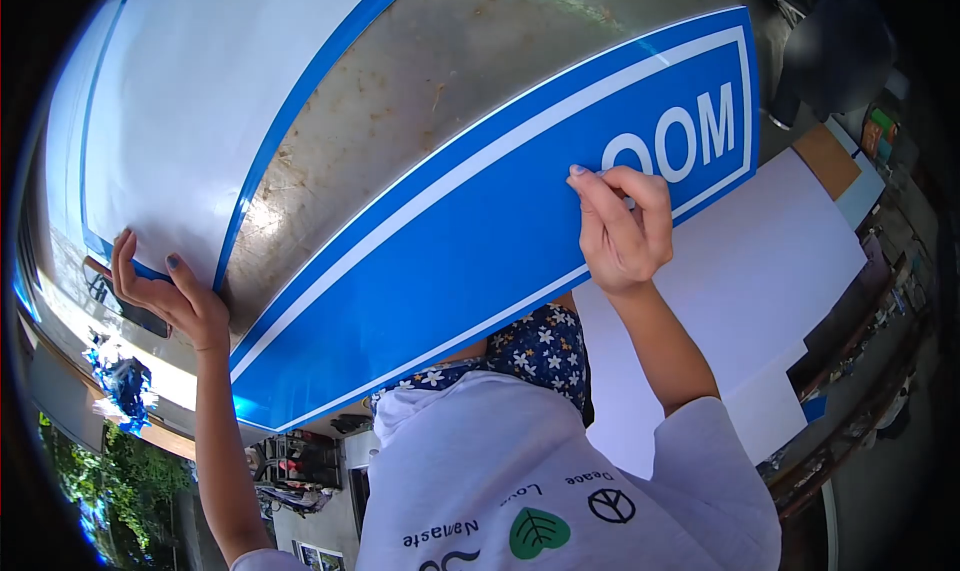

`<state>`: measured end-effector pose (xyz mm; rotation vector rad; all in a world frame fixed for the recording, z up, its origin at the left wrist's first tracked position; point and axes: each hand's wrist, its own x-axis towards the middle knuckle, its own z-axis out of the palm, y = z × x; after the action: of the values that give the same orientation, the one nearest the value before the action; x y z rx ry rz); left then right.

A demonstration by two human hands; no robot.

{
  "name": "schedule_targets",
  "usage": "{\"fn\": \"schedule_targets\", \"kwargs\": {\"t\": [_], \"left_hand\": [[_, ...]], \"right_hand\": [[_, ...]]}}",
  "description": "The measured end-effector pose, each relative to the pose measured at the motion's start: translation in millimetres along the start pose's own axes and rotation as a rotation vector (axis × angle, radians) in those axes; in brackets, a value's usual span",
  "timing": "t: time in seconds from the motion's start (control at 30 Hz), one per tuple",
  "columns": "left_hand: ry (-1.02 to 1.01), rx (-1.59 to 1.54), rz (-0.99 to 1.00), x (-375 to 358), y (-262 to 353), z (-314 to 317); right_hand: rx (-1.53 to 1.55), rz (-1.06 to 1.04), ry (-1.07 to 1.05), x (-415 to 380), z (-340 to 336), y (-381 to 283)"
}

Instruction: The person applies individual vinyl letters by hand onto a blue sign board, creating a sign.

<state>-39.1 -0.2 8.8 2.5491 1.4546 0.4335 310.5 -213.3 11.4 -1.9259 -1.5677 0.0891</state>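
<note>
Blue sign (470,241), lettered "OOM" at its far end, lies flat on a rust-stained metal tabletop (430,81). Right hand (622,229) bears on it just below the letters, fingers curled, tips pinching at the surface, apparently picking at film. Left hand (165,291), well left of the sign, spreads open-fingered against a white blue-edged panel (190,101), steadying it. White sheets (770,261) lie right of the sign; clutter lies beyond them.
</note>
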Motion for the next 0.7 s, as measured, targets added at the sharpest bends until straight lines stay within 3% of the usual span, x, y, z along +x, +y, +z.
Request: {"fn": "schedule_targets", "kwargs": {"t": [0.7], "left_hand": [[0.032, -0.017, 0.023, -0.8, -0.6, 2.5]], "right_hand": [[-0.034, -0.013, -0.002, 6.2, 4.2, 1.5]]}}
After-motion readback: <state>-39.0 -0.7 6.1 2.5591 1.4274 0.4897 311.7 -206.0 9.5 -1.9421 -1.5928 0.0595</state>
